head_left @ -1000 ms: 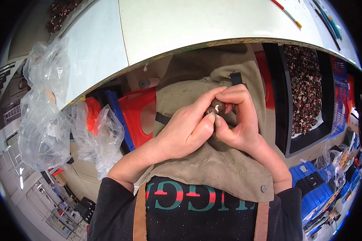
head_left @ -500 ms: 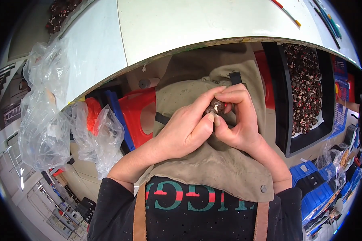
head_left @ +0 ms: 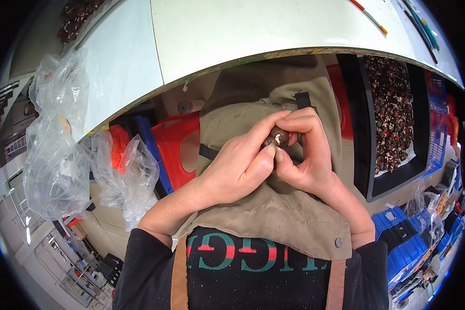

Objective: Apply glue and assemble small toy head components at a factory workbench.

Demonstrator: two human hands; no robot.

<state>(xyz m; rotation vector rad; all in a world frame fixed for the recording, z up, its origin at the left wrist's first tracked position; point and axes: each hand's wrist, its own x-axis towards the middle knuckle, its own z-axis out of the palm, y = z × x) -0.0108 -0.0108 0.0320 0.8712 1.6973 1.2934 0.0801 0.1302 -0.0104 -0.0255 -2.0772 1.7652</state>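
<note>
Over my apron-covered lap, both hands meet around a small dark brown figurine [head_left: 278,136] with a cream patch and a bit of red. My left hand [head_left: 238,164] pinches it from the left between thumb and forefinger. From the right, my right hand [head_left: 311,155] curls its fingers round it, thumb tip close to the left thumb. The fingers cover most of the figurine, so its full shape is hidden. Beneath the hands spreads a khaki apron [head_left: 263,206].
A white table [head_left: 232,36] curves across the far side, with a thin red and yellow brush [head_left: 369,17] on it. On the right, a black tray [head_left: 368,150] holds many small brown pieces [head_left: 390,119]. Clear plastic bags [head_left: 57,155] hang at left beside a red stool [head_left: 175,150].
My hands and the figurine hold almost still. At the far right, another person's hand near the blue crates has gone from view.
</note>
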